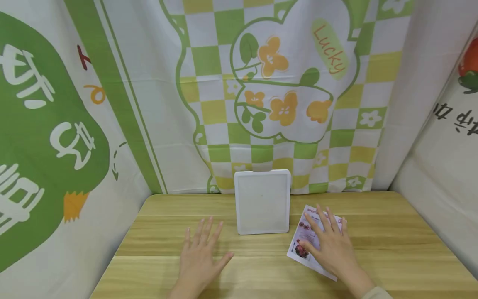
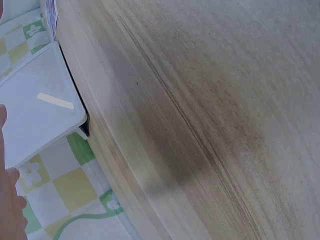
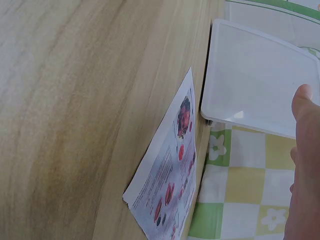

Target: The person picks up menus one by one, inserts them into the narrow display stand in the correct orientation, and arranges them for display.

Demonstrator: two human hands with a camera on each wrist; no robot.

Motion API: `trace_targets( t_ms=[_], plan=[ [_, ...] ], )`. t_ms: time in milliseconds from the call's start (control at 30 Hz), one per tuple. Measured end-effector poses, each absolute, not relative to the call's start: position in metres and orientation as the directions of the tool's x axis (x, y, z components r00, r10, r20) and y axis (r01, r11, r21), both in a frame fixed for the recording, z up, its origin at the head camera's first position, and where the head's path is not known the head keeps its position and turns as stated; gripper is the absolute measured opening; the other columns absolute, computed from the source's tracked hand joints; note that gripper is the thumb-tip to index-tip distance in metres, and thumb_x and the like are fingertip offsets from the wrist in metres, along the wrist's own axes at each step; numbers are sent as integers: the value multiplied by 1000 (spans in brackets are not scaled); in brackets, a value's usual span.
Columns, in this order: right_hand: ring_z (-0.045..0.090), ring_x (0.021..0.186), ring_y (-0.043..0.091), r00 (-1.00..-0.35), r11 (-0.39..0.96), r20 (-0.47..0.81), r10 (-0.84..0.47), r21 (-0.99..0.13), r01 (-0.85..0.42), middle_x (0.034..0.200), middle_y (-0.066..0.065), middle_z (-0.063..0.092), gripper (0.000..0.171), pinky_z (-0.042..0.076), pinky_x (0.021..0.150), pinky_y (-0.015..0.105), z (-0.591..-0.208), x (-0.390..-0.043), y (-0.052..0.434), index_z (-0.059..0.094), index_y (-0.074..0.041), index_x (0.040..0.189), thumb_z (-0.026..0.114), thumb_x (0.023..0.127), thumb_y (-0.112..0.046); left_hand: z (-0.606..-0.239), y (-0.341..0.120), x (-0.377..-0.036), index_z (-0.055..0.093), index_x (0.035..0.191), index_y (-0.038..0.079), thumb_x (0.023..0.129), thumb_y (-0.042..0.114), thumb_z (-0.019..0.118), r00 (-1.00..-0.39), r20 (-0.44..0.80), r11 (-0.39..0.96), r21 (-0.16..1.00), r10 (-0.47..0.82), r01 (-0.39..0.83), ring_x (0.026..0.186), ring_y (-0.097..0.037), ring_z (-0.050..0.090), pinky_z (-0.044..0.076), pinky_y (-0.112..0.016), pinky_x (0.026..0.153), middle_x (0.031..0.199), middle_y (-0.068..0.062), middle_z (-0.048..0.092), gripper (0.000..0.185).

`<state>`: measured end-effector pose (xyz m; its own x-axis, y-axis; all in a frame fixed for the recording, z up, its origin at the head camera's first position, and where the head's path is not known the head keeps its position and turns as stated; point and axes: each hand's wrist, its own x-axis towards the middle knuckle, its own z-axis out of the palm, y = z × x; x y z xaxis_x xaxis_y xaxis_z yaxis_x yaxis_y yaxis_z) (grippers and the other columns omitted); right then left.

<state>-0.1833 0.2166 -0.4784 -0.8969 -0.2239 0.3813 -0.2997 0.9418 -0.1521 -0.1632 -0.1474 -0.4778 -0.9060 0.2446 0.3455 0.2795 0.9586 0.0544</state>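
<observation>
The left hand (image 1: pixel 199 255) is lying palm down on the bare wood of the worktop (image 1: pixel 392 236), its fingers (image 1: pixel 204 232) stretched straight and slightly fanned, the thumb angling out to the right. It is holding nothing; it is simply resting flat, which looks like a way of steadying the person while the other hand works. Its wrist is coming in from the near edge, fingertips pointing toward the back wall.

Just to the right of it, apart from its fingertips, a white square tray (image 1: pixel 262 202) is sitting flat at the back middle of the worktop, its far edge close to the checked green and yellow cloth (image 1: pixel 224 62) hanging behind. In the left wrist view the tray (image 2: pixel 35 107) is showing as a pale slab beside the wood, and in the right wrist view the tray (image 3: pixel 257 85) is lying just beyond the leaflet.

Further right, the printed leaflet (image 1: pixel 301 245) is lying skewed on the worktop, one corner nearly meeting the tray's near right corner. The right hand (image 1: pixel 330 245) is pressing down on it with straight, spread fingers (image 1: pixel 322 220), covering most of the sheet and pinning it rather than gripping it. The right wrist view shows the leaflet (image 3: pixel 170 195) flat against the wood, with red pictures and small print. The right forearm is slanting in from the lower right, a pale sleeve (image 1: pixel 377 294) at the cuff.
</observation>
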Motion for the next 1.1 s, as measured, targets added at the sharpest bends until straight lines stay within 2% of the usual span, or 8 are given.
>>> trace_targets(
  t_ms=[333, 667, 900, 1100],
  plan=[
    [10, 149, 37, -879, 934, 417, -231, -159, -321, 163, 13, 18, 74, -10, 117, 54, -482, -176, 224, 39, -23, 153, 63, 90, -55, -484, -136, -164, 37, 153, 24, 87, 66, 59, -861, 412, 939, 37, 298, 343, 147, -32, 22, 17, -62, 115, 160, -8, 28, 82],
    [5, 150, 34, -850, 933, 470, -239, -131, -334, 162, 14, 19, 75, -10, 117, 51, -484, -170, 236, 33, -28, 155, 61, 91, -57, -484, -117, -171, 43, 150, 23, 87, 66, 59, -832, 419, 913, 17, 363, 407, 147, -30, 25, 21, -61, 114, 160, -6, 30, 78],
    [13, 148, 40, -845, 926, 475, -243, -147, -349, 162, 15, 20, 71, -8, 117, 51, -484, -168, 240, 41, -21, 151, 64, 91, -52, -478, -107, -178, 43, 150, 24, 88, 64, 59, -805, 408, 889, -38, 430, 456, 145, -31, 28, 26, -61, 112, 157, -8, 35, 76],
    [15, 147, 40, -849, 925, 467, -247, -148, -351, 164, 11, 17, 75, -5, 118, 52, -484, -164, 245, 34, -25, 155, 65, 91, -51, -475, -98, -183, 42, 151, 25, 90, 64, 57, -802, 359, 872, -79, 477, 483, 146, -27, 27, 27, -58, 113, 158, -5, 35, 74]
  ],
)
